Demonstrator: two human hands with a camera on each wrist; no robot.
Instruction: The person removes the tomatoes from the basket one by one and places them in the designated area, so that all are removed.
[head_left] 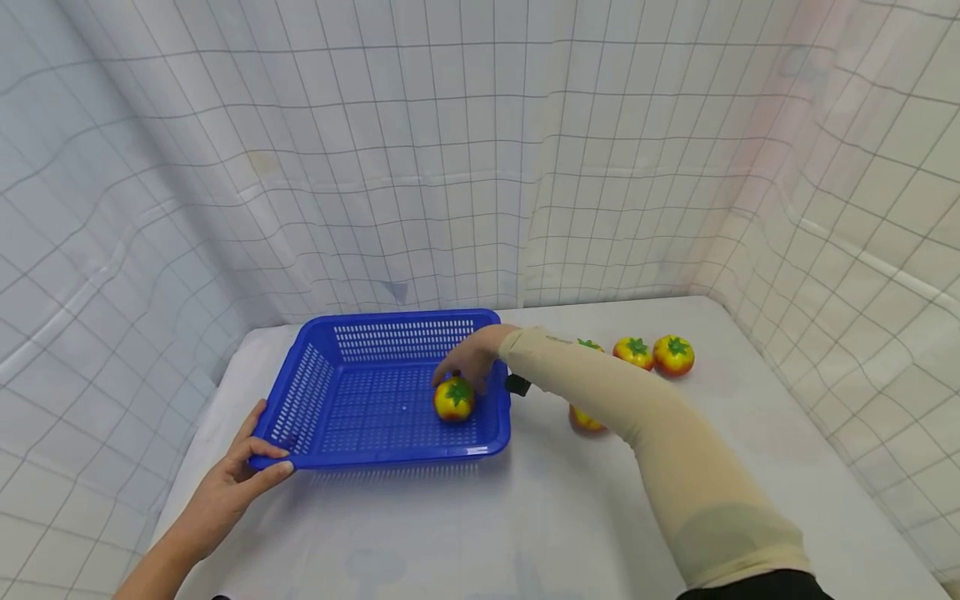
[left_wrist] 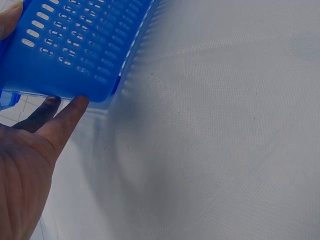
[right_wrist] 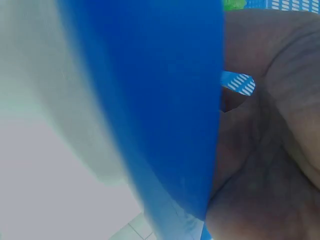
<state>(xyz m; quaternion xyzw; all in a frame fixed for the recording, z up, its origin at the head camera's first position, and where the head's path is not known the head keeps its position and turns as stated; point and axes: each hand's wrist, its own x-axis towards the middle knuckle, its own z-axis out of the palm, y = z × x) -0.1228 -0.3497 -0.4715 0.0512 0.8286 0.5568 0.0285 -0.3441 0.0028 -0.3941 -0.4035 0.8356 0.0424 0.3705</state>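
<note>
A blue plastic basket (head_left: 360, 459) with slotted walls sits on the white-covered table. At its near left corner my left hand (head_left: 225, 492) grips the rim; in the left wrist view, fingertips of that hand (left_wrist: 30, 165) touch the basket's outer wall (left_wrist: 60, 75). My right hand (head_left: 474, 360) reaches over the right rim, its fingers round the top of a yellow-and-red tomato-like fruit (head_left: 454, 402) with green leaves. That fruit is inside the basket at the right. In the right wrist view the blurred basket rim (right_wrist: 165, 110) covers part of my right hand (right_wrist: 270, 120).
Right of the basket lie more such fruits, among them one at the far right (head_left: 673, 357), its neighbour (head_left: 632, 351), and one partly behind my right sleeve (head_left: 585, 420). Grid-patterned white curtains (head_left: 450, 167) surround the table (head_left: 420, 533).
</note>
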